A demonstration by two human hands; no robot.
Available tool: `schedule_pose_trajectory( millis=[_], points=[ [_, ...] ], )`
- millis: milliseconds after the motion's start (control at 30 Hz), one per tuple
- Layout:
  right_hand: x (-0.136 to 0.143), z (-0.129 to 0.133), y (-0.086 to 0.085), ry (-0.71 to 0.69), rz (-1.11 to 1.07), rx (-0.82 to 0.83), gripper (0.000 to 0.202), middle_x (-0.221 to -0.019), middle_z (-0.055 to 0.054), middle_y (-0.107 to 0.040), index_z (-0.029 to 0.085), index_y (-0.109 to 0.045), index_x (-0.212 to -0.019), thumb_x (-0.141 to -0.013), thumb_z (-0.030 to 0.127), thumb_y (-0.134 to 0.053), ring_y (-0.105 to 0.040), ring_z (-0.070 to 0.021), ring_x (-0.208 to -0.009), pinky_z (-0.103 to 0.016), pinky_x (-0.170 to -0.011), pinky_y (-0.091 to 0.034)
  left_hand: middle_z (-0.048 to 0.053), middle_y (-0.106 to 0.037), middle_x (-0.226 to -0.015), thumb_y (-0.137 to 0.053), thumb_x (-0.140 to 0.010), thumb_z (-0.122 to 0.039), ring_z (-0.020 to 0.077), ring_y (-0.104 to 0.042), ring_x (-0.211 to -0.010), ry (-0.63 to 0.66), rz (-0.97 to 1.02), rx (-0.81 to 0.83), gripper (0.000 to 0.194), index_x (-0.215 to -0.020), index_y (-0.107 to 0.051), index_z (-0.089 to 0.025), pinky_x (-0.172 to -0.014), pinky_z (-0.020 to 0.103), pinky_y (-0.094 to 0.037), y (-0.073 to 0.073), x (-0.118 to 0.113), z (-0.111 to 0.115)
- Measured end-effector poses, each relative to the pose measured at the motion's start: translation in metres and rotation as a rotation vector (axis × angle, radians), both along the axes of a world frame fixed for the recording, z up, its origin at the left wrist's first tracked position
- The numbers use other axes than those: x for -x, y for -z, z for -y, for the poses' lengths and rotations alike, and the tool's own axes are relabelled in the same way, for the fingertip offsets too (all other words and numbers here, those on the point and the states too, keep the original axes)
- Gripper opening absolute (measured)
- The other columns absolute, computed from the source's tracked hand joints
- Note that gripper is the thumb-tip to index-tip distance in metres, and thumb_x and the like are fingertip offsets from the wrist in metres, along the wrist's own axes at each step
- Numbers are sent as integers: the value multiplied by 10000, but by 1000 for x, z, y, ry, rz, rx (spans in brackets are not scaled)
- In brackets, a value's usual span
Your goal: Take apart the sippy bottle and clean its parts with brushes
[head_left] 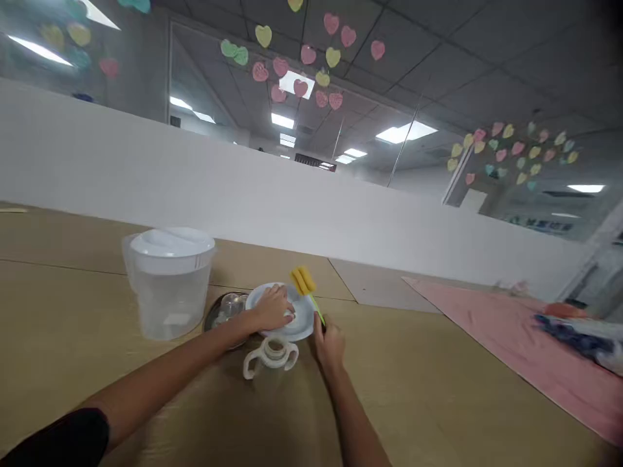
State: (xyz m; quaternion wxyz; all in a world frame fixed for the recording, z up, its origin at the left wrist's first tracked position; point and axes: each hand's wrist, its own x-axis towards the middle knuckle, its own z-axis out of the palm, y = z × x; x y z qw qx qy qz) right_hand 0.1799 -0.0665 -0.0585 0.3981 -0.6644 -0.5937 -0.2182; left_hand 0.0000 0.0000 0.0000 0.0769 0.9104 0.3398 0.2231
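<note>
A bottle brush [304, 281] with a yellow sponge head and a green handle stands tilted in my right hand [331, 345], its fingers wrapped round the handle. My left hand [273, 307] is over a white bowl [304, 319], fingers bent down inside it. What those fingers pinch is too small and blurred to name. Just in front of the bowl stands a baby bottle [273, 353] with two white handles and an open neck. Left of the bowl, partly behind my left forearm, a dark round tray [210, 318] carries clear plastic parts [232, 305].
A large clear pitcher [170, 285] with a white lid stands to the left on the brown-covered table [413, 383]. A pink cloth [516, 337] lies at the right, with bundled fabric [579, 337] on it. A white wall [272, 201] with windows above runs along the back.
</note>
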Motion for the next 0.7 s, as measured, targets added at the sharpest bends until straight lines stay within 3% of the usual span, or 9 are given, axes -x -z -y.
schedule_pose_trajectory(
  millis=[100, 200, 333, 467, 567, 700],
  points=[
    [1, 1, 0, -2, 26, -26, 648, -513, -56, -630, 162, -624, -692, -945, 543, -164, -567, -142, -438, -228, -443, -262, 96, -619, -882, -725, -601, -204, 320, -516, -964, 8, 35, 21, 87, -685, -727, -182, -918, 510, -360, 6, -10, -2],
    [2, 1, 0, -9, 70, -119, 606, -479, -37, -604, 164, -601, -647, -965, 483, -197, -541, -121, -411, -223, -437, -256, 93, -615, -898, -709, -643, -227, 296, -538, -950, -3, 162, 16, 102, -731, -717, -177, -902, 467, -393, 5, -4, -1],
    [5, 1, -3, -68, 177, -238, 578, -439, -17, -564, 164, -580, -608, -983, 405, -213, -504, -98, -385, -220, -442, -256, 113, -570, -1112, -500, -837, -345, 233, -547, -1047, -58, 407, 5, 261, -935, -660, -163, -907, 369, -438, -11, 25, 7],
    [11, 2, -4, -112, 202, -245, 579, -430, -11, -550, 166, -594, -615, -982, 402, -214, -479, -91, -374, -224, -448, -246, 104, -589, -1156, -429, -860, -469, 228, -581, -1038, -86, 654, 97, 371, -959, -614, -163, -826, 319, -495, -24, 63, 24],
    [14, 3, -4, -103, 166, -240, 571, -435, -20, -554, 160, -601, -623, -977, 413, -230, -463, -93, -369, -229, -445, -231, 76, -655, -1017, -464, -836, -490, 232, -627, -913, -204, 771, 146, 361, -933, -597, -169, -832, 360, -490, -6, 95, 38],
    [13, 0, -2, -83, 111, -243, 566, -424, -18, -540, 155, -603, -627, -967, 437, -249, -439, -95, -361, -224, -434, -218, 86, -647, -1046, -500, -816, -465, 244, -628, -933, -320, 653, 99, 369, -1048, -534, -179, -849, 397, -490, 37, 130, 51]
  ],
)
